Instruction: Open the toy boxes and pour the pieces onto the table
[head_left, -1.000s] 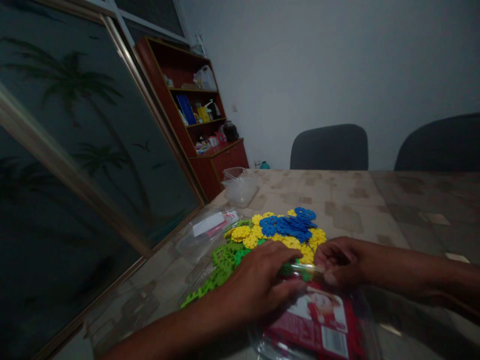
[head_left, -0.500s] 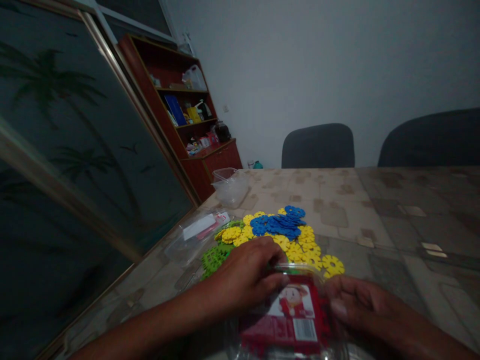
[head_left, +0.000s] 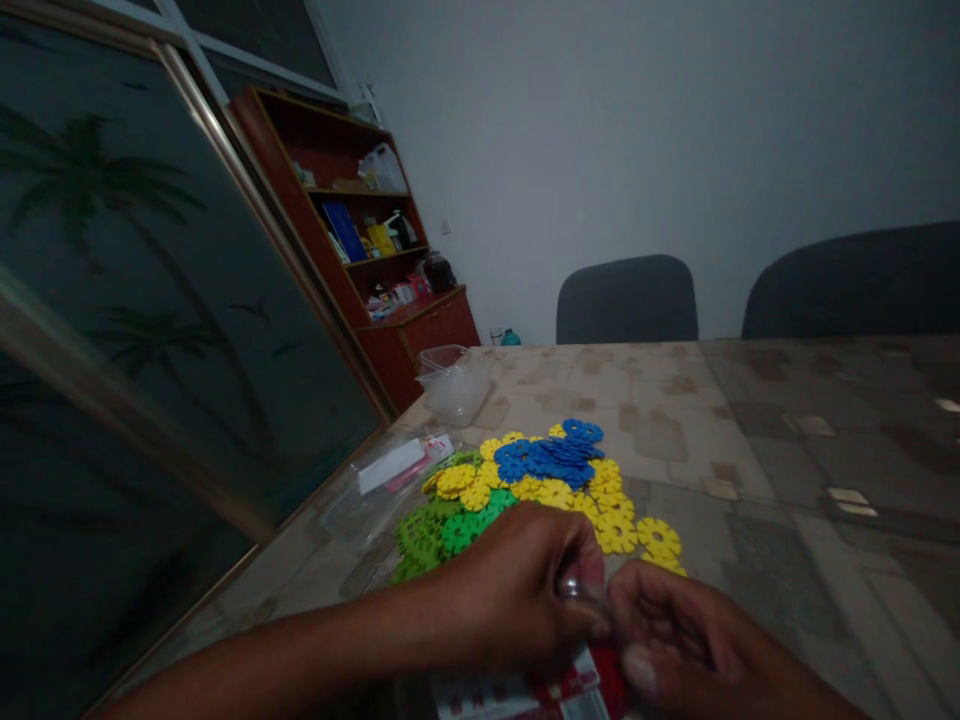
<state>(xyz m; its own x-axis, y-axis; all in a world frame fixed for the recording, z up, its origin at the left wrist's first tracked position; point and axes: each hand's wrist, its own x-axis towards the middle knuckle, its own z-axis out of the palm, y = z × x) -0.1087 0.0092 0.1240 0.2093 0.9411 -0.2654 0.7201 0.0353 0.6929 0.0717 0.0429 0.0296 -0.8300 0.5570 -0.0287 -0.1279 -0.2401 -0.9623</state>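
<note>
At the bottom edge of the head view is a clear plastic box (head_left: 517, 698) with a red label and a barcode, partly cut off by the frame. My left hand (head_left: 525, 585) is closed on its far rim, fingers bent over and thumb pressed below. Curled at the box's right corner, my right hand (head_left: 694, 640) pinches the edge with thumb and fingers. Just beyond my hands lies a heap of flower-shaped plastic discs: yellow discs (head_left: 616, 525), blue discs (head_left: 551, 460), bright green discs (head_left: 463, 530) and olive green pieces (head_left: 421, 538).
Left of the heap lies a clear plastic package (head_left: 352, 505) with a white and pink card. Clear plastic tubs (head_left: 454, 390) stand near the table's (head_left: 652, 435) far left edge. Two dark chairs (head_left: 628, 300) are behind the table, and a brown shelf (head_left: 300, 135) stands beyond it.
The box has dropped lower in view and turned slightly, its label now mostly covered. My left hand has moved right and closed on the rim, near my right hand.
</note>
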